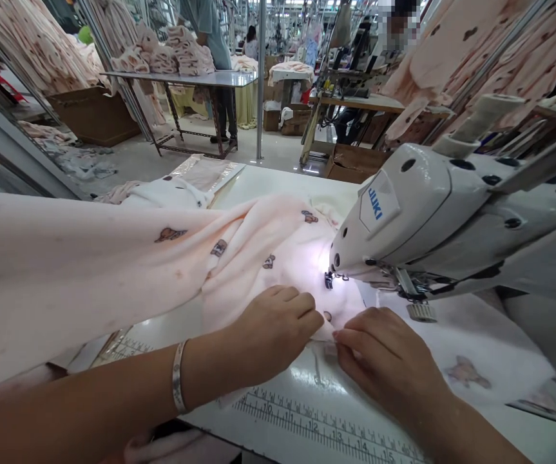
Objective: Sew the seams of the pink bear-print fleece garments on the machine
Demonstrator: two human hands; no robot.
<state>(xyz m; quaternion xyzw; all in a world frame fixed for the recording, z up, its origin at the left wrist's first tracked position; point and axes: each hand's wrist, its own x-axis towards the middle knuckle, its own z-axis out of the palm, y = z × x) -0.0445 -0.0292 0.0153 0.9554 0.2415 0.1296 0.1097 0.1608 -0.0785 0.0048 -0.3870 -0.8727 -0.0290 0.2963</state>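
Observation:
Pale pink fabric [253, 225] with small printed bears is spread across the sewing table, a long fold of it running off to the left. My left hand [282, 322], with a bracelet [178, 377] on its wrist, has its fingers curled on the fabric's near edge. Just to its right, my right hand [384, 354] pinches that same edge between thumb and fingers. Beyond both hands, the lit presser foot [328, 280] of the white sewing machine [403, 193] stands at the fabric. The needle is too small to make out.
A printed ruler [326, 425] runs along the table's near edge. At the back left, a table [229, 78] bears stacked pink cloth beside a standing person [205, 32]. Pink pieces [451, 58] hang at the upper right. A metal pole [260, 84] rises behind the sewing table.

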